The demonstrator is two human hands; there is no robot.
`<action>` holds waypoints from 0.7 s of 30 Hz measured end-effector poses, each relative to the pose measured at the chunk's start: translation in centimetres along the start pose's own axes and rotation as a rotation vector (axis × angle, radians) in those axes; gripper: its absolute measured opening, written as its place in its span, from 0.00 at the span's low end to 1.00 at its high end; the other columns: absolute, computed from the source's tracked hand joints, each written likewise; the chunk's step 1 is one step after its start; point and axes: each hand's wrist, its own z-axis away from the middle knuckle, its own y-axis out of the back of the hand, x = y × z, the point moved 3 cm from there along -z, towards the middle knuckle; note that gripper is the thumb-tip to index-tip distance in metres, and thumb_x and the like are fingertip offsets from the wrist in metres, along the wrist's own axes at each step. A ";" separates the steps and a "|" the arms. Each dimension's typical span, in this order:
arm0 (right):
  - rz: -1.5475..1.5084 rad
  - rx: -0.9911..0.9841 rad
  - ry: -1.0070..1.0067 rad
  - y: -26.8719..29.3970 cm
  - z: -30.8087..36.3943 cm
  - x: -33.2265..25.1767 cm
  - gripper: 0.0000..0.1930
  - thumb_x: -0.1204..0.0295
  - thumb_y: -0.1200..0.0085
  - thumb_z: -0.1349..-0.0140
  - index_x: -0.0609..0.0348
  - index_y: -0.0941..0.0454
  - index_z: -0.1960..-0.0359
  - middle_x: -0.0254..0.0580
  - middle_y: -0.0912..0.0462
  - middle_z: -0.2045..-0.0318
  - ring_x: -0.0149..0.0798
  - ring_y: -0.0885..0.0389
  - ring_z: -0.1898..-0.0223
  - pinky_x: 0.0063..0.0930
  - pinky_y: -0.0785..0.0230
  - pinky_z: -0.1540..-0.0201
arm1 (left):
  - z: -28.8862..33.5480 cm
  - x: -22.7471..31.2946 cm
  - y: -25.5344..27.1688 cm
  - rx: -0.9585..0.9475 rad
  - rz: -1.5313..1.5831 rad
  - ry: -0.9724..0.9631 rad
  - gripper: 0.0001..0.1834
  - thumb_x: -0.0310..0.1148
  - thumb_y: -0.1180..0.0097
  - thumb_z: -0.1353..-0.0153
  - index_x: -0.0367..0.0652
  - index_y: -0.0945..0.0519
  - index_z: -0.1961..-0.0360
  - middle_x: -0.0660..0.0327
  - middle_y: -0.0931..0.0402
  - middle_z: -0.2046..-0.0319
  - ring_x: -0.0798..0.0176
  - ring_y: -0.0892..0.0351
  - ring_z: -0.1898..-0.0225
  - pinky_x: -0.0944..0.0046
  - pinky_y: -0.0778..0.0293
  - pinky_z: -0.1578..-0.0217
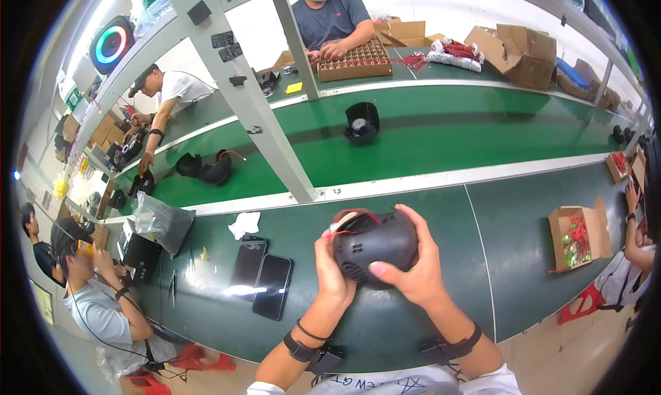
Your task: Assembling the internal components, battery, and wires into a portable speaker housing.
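Observation:
Between my two hands I hold a round black plastic housing (pixel 383 243) above the green tabletop. It has small slots and a vent grille on its side, and red wires loop out at its upper left. My left hand (pixel 332 264) wraps the housing's left side, its fingertips partly hidden behind the wires. Around the right side curls my right hand (pixel 421 264), with the thumb pressed on the front and the fingers over the far edge. Two dark smartphones (pixel 273 286) lie side by side left of my hands, below a crumpled white tissue (pixel 245 224).
Beyond a white rail, a green conveyor belt (pixel 441 130) carries a black housing (pixel 362 122) and more black shells (pixel 205 168). An open carton (pixel 580 236) of wired parts stands right; a grey plastic bag (pixel 165 219) sits left. Co-workers sit left, right and across. A frame post (pixel 241 92) rises ahead.

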 end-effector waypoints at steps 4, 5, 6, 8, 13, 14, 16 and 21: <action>0.275 -0.074 0.175 0.5 0.6 0.4 0.67 0.53 0.13 0.61 0.68 0.44 0.22 0.59 0.24 0.36 0.50 0.22 0.34 0.43 0.31 0.29 | -1.5 1.1 -0.6 -0.091 -0.507 -0.492 0.31 0.46 0.70 0.16 0.34 0.22 0.35 0.51 0.20 0.39 0.57 0.22 0.37 0.58 0.30 0.32; 0.351 -0.042 0.153 0.9 0.1 0.2 0.70 0.53 0.11 0.64 0.68 0.44 0.22 0.59 0.25 0.35 0.51 0.23 0.33 0.44 0.31 0.29 | -1.3 1.6 -1.4 -0.114 -0.538 -0.507 0.30 0.45 0.69 0.16 0.32 0.22 0.35 0.50 0.20 0.39 0.56 0.23 0.35 0.57 0.33 0.31; 0.305 -0.049 0.060 1.7 -0.7 0.1 0.69 0.52 0.11 0.65 0.68 0.43 0.23 0.59 0.26 0.33 0.51 0.23 0.32 0.45 0.32 0.29 | -1.9 1.5 -2.0 -0.142 -0.567 -0.501 0.29 0.43 0.68 0.15 0.31 0.23 0.35 0.48 0.20 0.38 0.54 0.24 0.34 0.57 0.36 0.29; 0.330 -0.085 0.107 3.1 -3.4 1.3 0.68 0.52 0.11 0.66 0.68 0.41 0.24 0.59 0.26 0.33 0.52 0.24 0.32 0.45 0.33 0.28 | -4.4 0.7 -1.5 -0.170 -0.680 -0.463 0.33 0.50 0.66 0.15 0.31 0.31 0.28 0.45 0.27 0.31 0.51 0.32 0.26 0.57 0.42 0.25; 0.649 0.266 0.276 9.6 -15.3 3.9 0.63 0.61 0.14 0.62 0.65 0.42 0.24 0.59 0.31 0.32 0.55 0.29 0.32 0.45 0.36 0.27 | -10.6 -2.4 -1.5 -0.185 -0.669 -0.239 0.32 0.44 0.51 0.19 0.34 0.40 0.25 0.42 0.29 0.32 0.49 0.25 0.34 0.55 0.32 0.32; 0.723 0.331 0.254 10.9 -17.9 4.8 0.64 0.59 0.14 0.61 0.69 0.43 0.25 0.62 0.34 0.32 0.59 0.32 0.31 0.46 0.38 0.26 | -11.4 -2.6 -2.3 -0.182 -0.684 -0.273 0.34 0.42 0.45 0.22 0.35 0.41 0.25 0.41 0.28 0.34 0.49 0.23 0.37 0.54 0.30 0.34; 0.853 0.453 0.366 14.9 -22.1 7.6 0.62 0.60 0.16 0.57 0.71 0.45 0.24 0.64 0.36 0.31 0.60 0.36 0.28 0.47 0.42 0.24 | -14.6 -3.4 -4.8 -0.153 -0.794 -0.380 0.41 0.40 0.36 0.29 0.32 0.44 0.25 0.38 0.32 0.33 0.47 0.27 0.36 0.49 0.26 0.37; 0.763 0.469 0.502 16.9 -25.1 12.8 0.63 0.66 0.17 0.56 0.68 0.48 0.21 0.62 0.37 0.28 0.59 0.37 0.27 0.48 0.48 0.21 | -23.3 -4.4 -8.6 0.164 -1.027 -0.590 0.57 0.42 0.25 0.41 0.32 0.52 0.23 0.29 0.47 0.29 0.25 0.38 0.31 0.37 0.32 0.32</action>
